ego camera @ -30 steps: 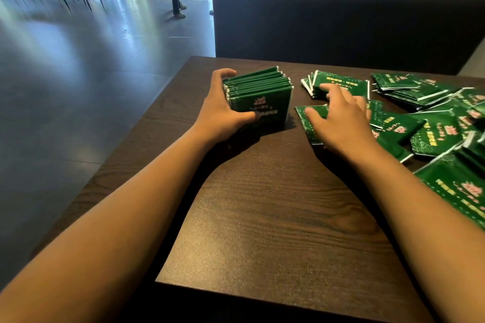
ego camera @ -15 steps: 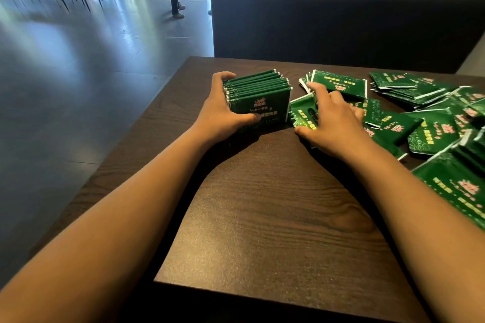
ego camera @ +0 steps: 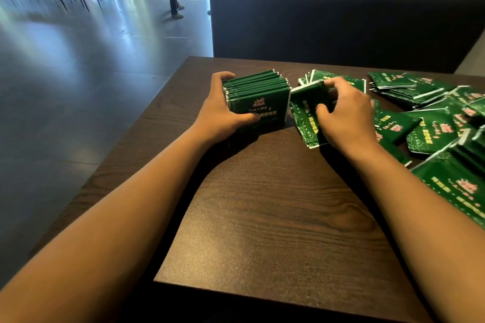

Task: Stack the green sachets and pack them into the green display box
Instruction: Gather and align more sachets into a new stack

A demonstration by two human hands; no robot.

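While left hand (ego camera: 223,113) grips the stack (ego camera: 258,101), right hand (ego camera: 346,118) holds sachets (ego camera: 307,113)

You can see printing on the glossy dark-green foil sachets (ego camera: 430,130), but none of it reads: a pink emblem with a line of small pale characters and a row of yellow ones beneath. The same print faces you on the front of the upright stack of sachets (ego camera: 258,106) and on the single green sachet (ego camera: 305,115) just beside it. Everything is too small and blurred to make out.
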